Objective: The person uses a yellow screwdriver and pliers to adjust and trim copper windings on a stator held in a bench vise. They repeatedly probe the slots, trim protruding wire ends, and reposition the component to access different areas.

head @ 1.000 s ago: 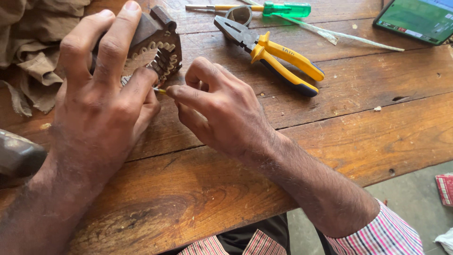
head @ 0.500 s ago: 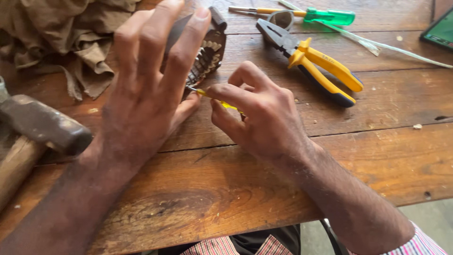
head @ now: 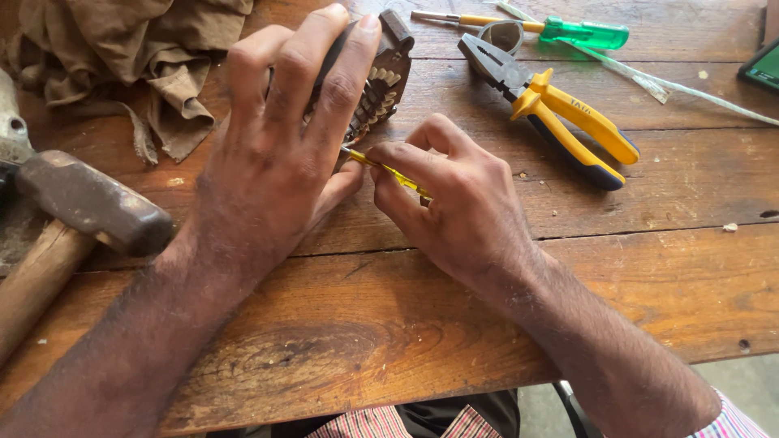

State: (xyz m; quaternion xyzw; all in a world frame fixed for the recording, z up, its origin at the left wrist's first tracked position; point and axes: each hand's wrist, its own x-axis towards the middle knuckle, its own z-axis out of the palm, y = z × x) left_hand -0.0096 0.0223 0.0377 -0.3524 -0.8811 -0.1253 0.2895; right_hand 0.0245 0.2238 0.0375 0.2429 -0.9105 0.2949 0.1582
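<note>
Hands first. The left hand [head: 276, 162] lies over a small dark part with rows of pale metal bits [head: 375, 85], fingers curled around it, pressing it onto the counter [head: 406, 341]. The right hand [head: 454, 195] is closed in a pinch on a thin yellow tool [head: 388, 170]. Its tip touches the low edge of the part, right by the left thumb. What kind of tip it has is hard to see.

To do this well, I think the left hand must hold the part very steady, and the right hand should push softly, so the tip does not slip into the thumb.

The part looks hard and bumpy. To the right of the part lie pliers [head: 560, 113] with smooth yellow grips, and beyond them a screwdriver with a clear green handle [head: 580, 34]. To the left of the part sits a crumpled brown cloth [head: 122, 57], and nearer, a hammer [head: 81, 211] with a dull metal head and wood handle. The counter is worn, scratched wood.
</note>
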